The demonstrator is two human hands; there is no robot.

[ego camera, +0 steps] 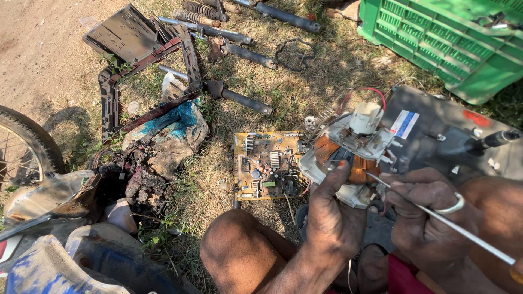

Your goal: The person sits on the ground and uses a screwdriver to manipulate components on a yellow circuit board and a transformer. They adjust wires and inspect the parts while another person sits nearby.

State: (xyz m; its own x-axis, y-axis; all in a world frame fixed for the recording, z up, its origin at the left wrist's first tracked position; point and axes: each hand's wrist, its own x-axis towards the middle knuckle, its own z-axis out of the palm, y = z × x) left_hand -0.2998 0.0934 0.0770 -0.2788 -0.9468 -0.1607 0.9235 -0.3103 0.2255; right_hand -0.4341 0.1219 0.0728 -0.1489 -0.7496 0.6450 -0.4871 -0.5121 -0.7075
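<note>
My left hand grips the white plastic yoke with copper-coloured windings on the neck of an old picture tube. The tube's dark grey glass body lies on the grass behind it. My right hand, a ring on one finger, holds a long thin metal screwdriver shaft whose tip touches the copper winding. A red wire loops above the yoke. My bare knees show at the bottom.
A yellow circuit board lies on the grass left of the yoke. Behind are shock absorbers, a broken black frame, and a green plastic crate. A wheel and burnt scrap sit left.
</note>
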